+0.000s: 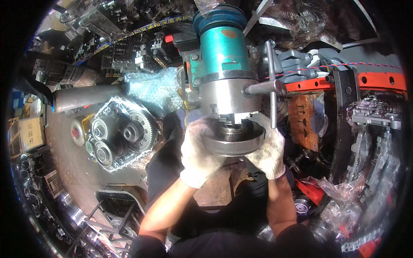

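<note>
Both my hands wear white knit gloves. My left hand (198, 150) wraps the left side of a round, shiny metal drum (234, 147), and my right hand (270, 150) grips its right side. The drum sits right under the jaws of a steel lathe chuck (229, 98); its hub reaches up to them, though I cannot tell whether they clamp it. Above the chuck is a green cylindrical spindle housing (223, 49) with a blue pulley (220, 18) at its far end. A T-handled chuck key (272, 73) stands in the chuck's right side, just above my right hand.
An open gearbox housing with gears (122, 133) stands to the left, near bubble wrap (155, 88) and a metal tube (86, 98). An orange-red beam (374, 81) crosses the right side. Plastic-wrapped metal parts (365, 167) lie beyond it. A dark metal-framed stand (122, 200) is at lower left.
</note>
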The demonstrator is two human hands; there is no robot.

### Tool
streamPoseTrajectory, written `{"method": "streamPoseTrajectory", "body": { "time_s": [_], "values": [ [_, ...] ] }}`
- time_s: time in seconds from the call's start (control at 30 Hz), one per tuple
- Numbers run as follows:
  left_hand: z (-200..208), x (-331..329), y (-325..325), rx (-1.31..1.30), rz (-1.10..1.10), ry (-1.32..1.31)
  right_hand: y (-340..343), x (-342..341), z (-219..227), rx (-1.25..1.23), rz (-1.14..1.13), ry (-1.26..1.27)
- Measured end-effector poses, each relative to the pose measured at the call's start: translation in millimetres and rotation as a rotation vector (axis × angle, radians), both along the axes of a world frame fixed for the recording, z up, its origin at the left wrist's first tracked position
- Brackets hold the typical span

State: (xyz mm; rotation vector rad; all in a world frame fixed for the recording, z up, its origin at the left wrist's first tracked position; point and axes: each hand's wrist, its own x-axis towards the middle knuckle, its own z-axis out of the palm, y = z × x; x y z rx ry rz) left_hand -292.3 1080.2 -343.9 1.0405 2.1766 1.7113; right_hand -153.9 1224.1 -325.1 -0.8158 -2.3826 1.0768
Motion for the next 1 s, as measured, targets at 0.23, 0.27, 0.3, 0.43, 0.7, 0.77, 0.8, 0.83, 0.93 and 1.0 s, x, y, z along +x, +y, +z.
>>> {"method": "streamPoseTrajectory", "body": {
  "time_s": [0.23, 0.27, 0.3, 0.43, 0.7, 0.77, 0.8, 0.83, 0.93, 1.0],
  "values": [
    [-1.2, -0.2, 6.6, 0.028, 0.080, 0.098, 7.1, 2.1, 0.9, -0.038, -0.027, 0.043],
    [-1.3, -0.4, 6.2, 0.022, 0.088, 0.126, 6.6, 1.8, 1.3, -0.052, -0.022, 0.052],
    [-1.1, -0.6, 5.6, 0.022, 0.079, 0.108, 5.4, 1.1, 1.5, -0.066, -0.024, 0.066],
    [0.0, -1.8, 1.8, 0.023, 0.052, 0.072, 2.3, -0.2, 2.8, -0.134, -0.042, 0.146],
    [5.3, -3.8, -4.0, -0.017, -0.026, 0.105, 4.1, 1.2, 11.4, -0.040, -0.046, -0.005],
    [8.8, -5.7, -6.3, -0.017, -0.058, 0.087, 2.8, 0.6, 14.5, 0.013, -0.063, -0.044],
    [10.6, -6.8, -7.0, -0.027, -0.074, 0.075, 2.2, 0.0, 15.9, -0.015, -0.073, -0.047],
    [12.7, -7.8, -8.3, -0.049, -0.083, 0.083, 1.7, -0.4, 17.1, -0.038, -0.091, -0.042],
    [16.6, -11.7, -9.6, -0.029, -0.100, 0.103, 1.6, -1.4, 18.1, 0.082, -0.112, -0.089],
    [18.0, -13.1, -8.9, -0.053, -0.101, 0.090, 1.5, -0.2, 16.3, 0.236, -0.087, -0.096]
  ]
}}
